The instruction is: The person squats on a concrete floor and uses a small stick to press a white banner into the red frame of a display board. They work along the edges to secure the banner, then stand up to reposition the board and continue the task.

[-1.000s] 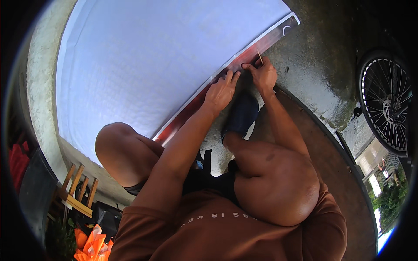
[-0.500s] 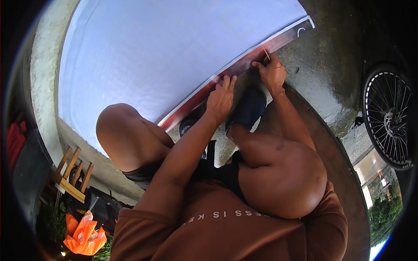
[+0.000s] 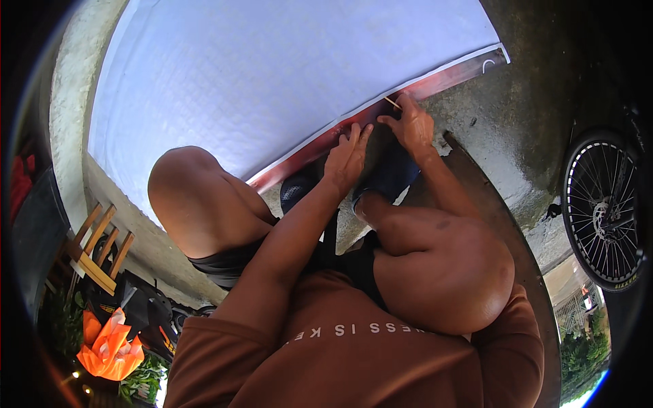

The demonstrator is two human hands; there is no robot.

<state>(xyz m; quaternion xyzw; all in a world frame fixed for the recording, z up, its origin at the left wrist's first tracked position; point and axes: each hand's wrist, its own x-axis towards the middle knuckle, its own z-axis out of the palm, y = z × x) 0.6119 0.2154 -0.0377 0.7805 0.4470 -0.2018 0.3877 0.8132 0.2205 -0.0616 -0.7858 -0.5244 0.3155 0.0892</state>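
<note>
A large white sheet (image 3: 286, 68), like a banner, is spread on the ground in front of me. Its near edge is folded over into a strip (image 3: 299, 156) that shows a red and dark printed side with a pale border. My left hand (image 3: 347, 160) rests its outstretched fingertips on this strip, holding nothing. To its right, my right hand (image 3: 413, 129) pinches a thin, light-coloured stick (image 3: 392, 103), whose tip lies against the fold. What is at the stick's tip is too small to make out.
My bent knees frame the work, with a shoe (image 3: 296, 190) close under the strip. A bicycle wheel (image 3: 602, 211) stands at the right on wet concrete (image 3: 490, 143). On the left are a pale ledge (image 3: 68, 102), a wooden frame (image 3: 98, 255) and an orange wrapping (image 3: 109, 347).
My right hand has moved left along the strip with the stick, closer to my left hand. The left hand stays on the strip. The whole view has shifted slightly.
</note>
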